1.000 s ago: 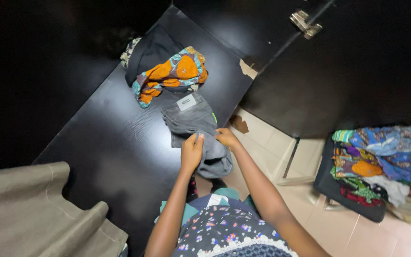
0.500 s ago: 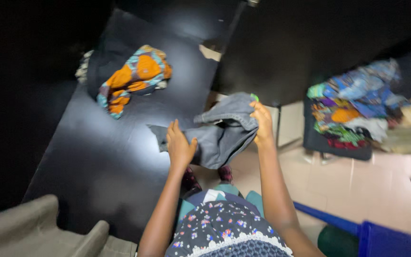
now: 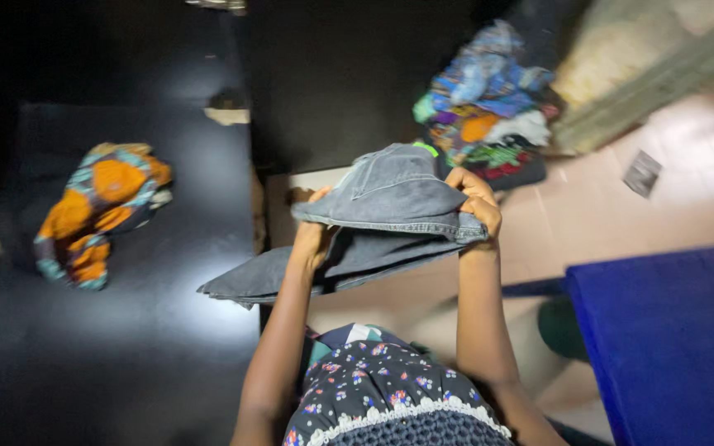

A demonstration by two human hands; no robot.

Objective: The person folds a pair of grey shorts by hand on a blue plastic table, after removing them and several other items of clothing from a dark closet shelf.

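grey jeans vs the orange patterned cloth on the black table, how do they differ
The grey jeans are plain denim, lifted off the black table by the left hand and right hand, with one leg trailing onto it. The orange patterned cloth is bright orange and teal, untouched, lying bunched on the table. Both are crumpled, unfolded garments.

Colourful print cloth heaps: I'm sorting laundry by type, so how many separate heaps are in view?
2. An orange and teal bundle lies on the black table at left; a mixed pile sits across the floor at top. The lifted grey jeans may hide more.
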